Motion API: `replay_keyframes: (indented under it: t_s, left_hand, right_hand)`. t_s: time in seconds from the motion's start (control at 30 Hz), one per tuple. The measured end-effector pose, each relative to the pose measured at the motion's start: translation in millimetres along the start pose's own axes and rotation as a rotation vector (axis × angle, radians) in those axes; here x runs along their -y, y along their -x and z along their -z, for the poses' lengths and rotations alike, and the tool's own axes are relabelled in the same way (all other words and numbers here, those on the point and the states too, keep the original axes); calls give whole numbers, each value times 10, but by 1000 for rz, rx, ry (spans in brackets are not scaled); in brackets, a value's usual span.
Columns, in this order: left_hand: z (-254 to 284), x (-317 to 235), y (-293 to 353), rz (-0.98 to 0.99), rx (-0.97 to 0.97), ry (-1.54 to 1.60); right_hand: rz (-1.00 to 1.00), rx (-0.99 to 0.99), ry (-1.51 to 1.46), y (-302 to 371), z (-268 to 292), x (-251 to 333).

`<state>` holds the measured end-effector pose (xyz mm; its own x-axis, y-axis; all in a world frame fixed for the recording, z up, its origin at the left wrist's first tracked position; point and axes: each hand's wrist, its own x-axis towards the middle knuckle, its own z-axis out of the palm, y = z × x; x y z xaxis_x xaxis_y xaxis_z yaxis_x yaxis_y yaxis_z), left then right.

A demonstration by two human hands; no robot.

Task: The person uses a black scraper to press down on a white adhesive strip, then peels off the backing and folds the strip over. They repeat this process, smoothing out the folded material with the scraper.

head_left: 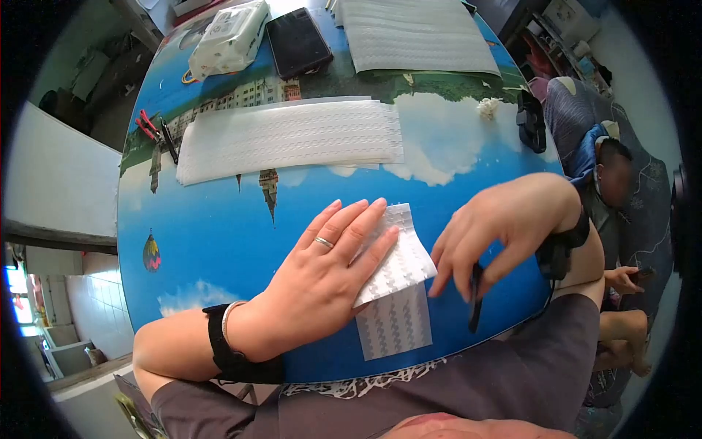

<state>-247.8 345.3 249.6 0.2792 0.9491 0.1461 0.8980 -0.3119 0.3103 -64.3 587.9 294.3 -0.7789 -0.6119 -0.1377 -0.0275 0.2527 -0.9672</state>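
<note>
At the left edge, a red-handled tool (148,124) lies beside a black pen (169,140). Right of them, a stack of white patterned strips (292,139) stretches across the table, and beyond it sit a soft white packet (228,40) and a black phone (299,42). My left hand (322,274) lies flat, fingers straight and slightly apart, on a small white embossed sheet (402,267) in front of me, and it hides much of the sheet's left part. A translucent strip (398,322) shows from under it, toward my body. At the far side are larger white sheets (420,36). My right hand (504,234) is just right of the small sheet, fingers bent, pinching a thin black tool (474,293), too blurred to name. Farther right are a crumpled white wad (488,108) and a black gadget (531,121).

The table (219,234) is glossy blue, printed with clouds, buildings and a balloon. To the left, the room has a pale tiled floor (99,300); to the right, another person (608,175) is by a grey patterned cover (651,190).
</note>
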Motion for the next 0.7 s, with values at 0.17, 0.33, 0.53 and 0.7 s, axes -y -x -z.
replay_keyframes:
  t_s: [0.17, 0.33, 0.53, 0.7]
  left_hand:
    - [40, 32, -24, 2, 12, 85]
    - [120, -65, -1, -44, -31, -19]
    - [73, -127, 57, -77, 9, -40]
    - [14, -123, 54, -74, 6, -21]
  right_hand:
    - [40, 78, 174, -150, -131, -42]
    - [-49, 105, 172, -144, -140, -38]
    - [-90, 126, 156, -166, -126, -37]
    - [-76, 127, 116, -171, -125, -53]
